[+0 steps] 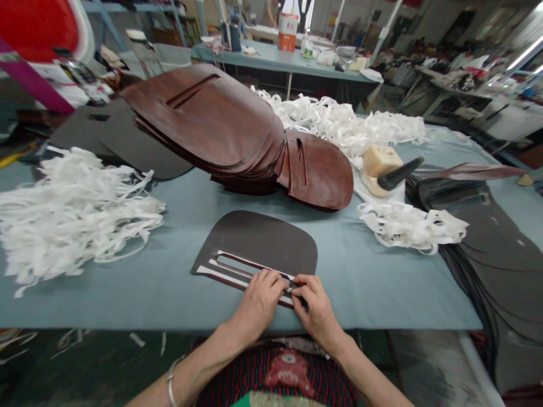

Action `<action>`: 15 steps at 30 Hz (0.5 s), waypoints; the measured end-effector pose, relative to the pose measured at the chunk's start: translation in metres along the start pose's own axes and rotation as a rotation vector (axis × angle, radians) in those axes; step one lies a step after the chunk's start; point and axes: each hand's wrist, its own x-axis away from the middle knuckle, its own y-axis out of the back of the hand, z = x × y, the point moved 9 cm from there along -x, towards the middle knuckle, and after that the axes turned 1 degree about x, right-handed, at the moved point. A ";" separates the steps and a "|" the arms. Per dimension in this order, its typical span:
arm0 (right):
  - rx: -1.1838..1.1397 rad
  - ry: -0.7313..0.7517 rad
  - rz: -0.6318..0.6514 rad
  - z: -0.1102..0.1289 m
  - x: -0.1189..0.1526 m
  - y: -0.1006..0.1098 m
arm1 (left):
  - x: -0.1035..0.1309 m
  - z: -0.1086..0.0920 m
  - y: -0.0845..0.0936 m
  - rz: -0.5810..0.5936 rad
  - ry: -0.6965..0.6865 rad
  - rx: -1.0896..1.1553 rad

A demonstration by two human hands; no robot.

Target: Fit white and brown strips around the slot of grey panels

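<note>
A dark grey leather piece [267,234] with a rounded far edge lies flat on the table in front of me. Near its front edge runs a long slot bordered by white strips and brown folded edges. My left hand [263,294] rests at the slot's right half, its bent fingers closed together on the edge there. Right beside it, my right hand [314,305] pinches the slot's right end between thumb and fingers. The fingertips hide just what they grip. Beyond the piece sits a pile of brown leather panels [212,118] with slots cut in them.
White strips [76,209] are heaped on the left, with another heap [339,121] at the back. A small bunch of strips [411,226] lies right, near a dark horn-shaped tool [401,174] and a cream block [380,161]. Dark leather panels [492,243] hang over the right edge.
</note>
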 end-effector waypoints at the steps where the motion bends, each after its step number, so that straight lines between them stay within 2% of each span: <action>1: 0.007 -0.003 0.007 0.000 0.000 -0.001 | 0.002 -0.002 -0.001 0.001 -0.044 -0.015; 5: 0.088 -0.009 0.088 -0.001 0.001 -0.008 | 0.014 -0.006 -0.004 -0.012 -0.162 -0.069; 7: 0.144 0.010 0.119 0.000 0.002 -0.010 | 0.022 0.003 0.002 -0.043 -0.160 -0.087; 12: 0.206 0.032 0.197 0.004 0.003 -0.011 | 0.060 0.063 0.037 -0.076 0.040 -0.391; 15: 0.295 0.094 0.222 0.013 0.011 -0.012 | 0.088 0.079 0.054 -0.132 0.045 -0.533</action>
